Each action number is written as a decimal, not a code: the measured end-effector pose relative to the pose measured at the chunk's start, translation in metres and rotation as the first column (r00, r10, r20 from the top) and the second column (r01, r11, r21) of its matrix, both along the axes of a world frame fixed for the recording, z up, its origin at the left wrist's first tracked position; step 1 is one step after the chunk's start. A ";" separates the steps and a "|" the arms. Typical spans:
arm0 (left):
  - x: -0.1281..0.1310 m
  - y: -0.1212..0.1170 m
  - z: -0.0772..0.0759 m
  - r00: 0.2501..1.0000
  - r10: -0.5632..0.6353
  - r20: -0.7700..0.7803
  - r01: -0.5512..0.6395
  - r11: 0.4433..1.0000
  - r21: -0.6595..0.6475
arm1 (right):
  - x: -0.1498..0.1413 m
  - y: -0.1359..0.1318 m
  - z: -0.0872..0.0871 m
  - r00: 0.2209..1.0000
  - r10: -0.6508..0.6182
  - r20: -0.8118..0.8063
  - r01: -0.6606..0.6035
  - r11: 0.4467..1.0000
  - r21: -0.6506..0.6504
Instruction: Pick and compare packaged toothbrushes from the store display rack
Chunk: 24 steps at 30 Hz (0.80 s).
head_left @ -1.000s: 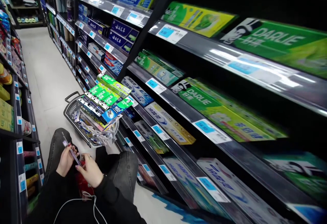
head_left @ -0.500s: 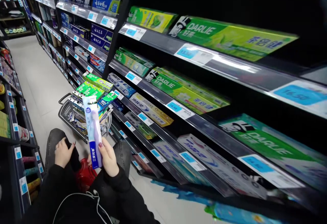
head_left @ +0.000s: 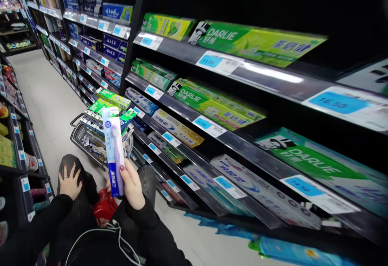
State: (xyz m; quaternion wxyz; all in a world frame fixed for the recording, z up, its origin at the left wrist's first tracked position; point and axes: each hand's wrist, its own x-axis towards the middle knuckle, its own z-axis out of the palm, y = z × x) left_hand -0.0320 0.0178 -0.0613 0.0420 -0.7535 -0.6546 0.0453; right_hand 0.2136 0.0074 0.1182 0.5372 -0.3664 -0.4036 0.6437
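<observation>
Toothbrush pack (head_left: 114, 153), one, blue and white, lilac brush visible, is held nearly upright in front of the basket. From left: the left hand (head_left: 70, 181) is laid on the knee (head_left: 69, 160), its fingers spread apart. A black-rimmed basket (head_left: 79, 133) is placed beyond the knees, topped with green boxes (head_left: 113, 97). The pack's lower end is clamped between thumb and fingers of the right hand (head_left: 133, 187). At right, DARLIE cartons (head_left: 257, 43) are displayed on shelving (head_left: 182, 48).
</observation>
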 end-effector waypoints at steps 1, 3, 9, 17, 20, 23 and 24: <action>0.002 0.000 0.002 1.000 0.009 0.001 -0.009 1.000 -0.010 | 0.001 0.001 -0.002 0.993 -0.038 0.110 0.034 0.999 0.036; 0.005 0.000 0.003 1.000 0.021 0.008 -0.021 1.000 -0.021 | 0.004 0.002 -0.009 0.909 -0.164 0.383 0.103 0.979 0.175; 0.001 -0.001 -0.003 0.999 0.020 0.032 -0.019 1.000 -0.021 | 0.003 0.003 -0.031 0.330 -0.589 0.737 0.130 0.802 0.583; 0.001 0.000 -0.004 0.998 0.030 0.054 -0.028 0.999 -0.031 | -0.003 0.003 -0.031 0.033 -0.753 0.657 0.044 0.658 0.752; 0.003 0.000 0.001 0.997 0.046 0.069 -0.042 0.998 -0.052 | 0.001 0.003 -0.031 0.339 -0.601 0.724 0.167 0.795 0.582; 0.004 0.000 0.011 0.994 0.041 0.102 -0.032 0.996 -0.084 | 0.003 0.009 -0.047 0.850 -0.109 0.515 0.085 0.994 0.070; 0.005 -0.001 0.014 0.993 0.038 0.113 -0.027 0.995 -0.095 | 0.002 0.012 -0.056 0.938 0.055 0.343 -0.021 0.994 -0.104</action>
